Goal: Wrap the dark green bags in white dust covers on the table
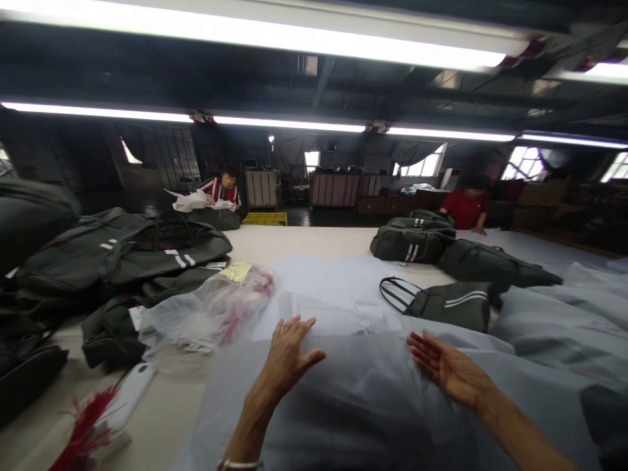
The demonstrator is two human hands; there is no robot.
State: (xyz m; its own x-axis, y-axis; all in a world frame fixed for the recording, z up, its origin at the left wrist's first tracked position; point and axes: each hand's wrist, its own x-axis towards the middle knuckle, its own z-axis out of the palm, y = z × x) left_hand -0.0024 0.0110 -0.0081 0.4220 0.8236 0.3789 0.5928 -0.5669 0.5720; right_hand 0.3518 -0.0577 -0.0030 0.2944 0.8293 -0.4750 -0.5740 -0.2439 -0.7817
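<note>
My left hand (289, 356) lies open with fingers spread on a large translucent plastic sheet (363, 392) that covers the near table. My right hand (444, 366) is open too, palm turned inward, resting on the same sheet a little to the right. Neither hand holds anything. Just beyond the sheet lies a dark green bag (454, 304) with white stripes and black handles. To the left of my left hand sits a clear plastic bag (210, 311) with red and white pieces inside and a yellow label.
Dark green bags are piled at the left (122, 252) and at the back right (417, 242). A white tool (130, 392) and red tassels (83, 432) lie near the left front. Two people (466, 206) work at the far table edge.
</note>
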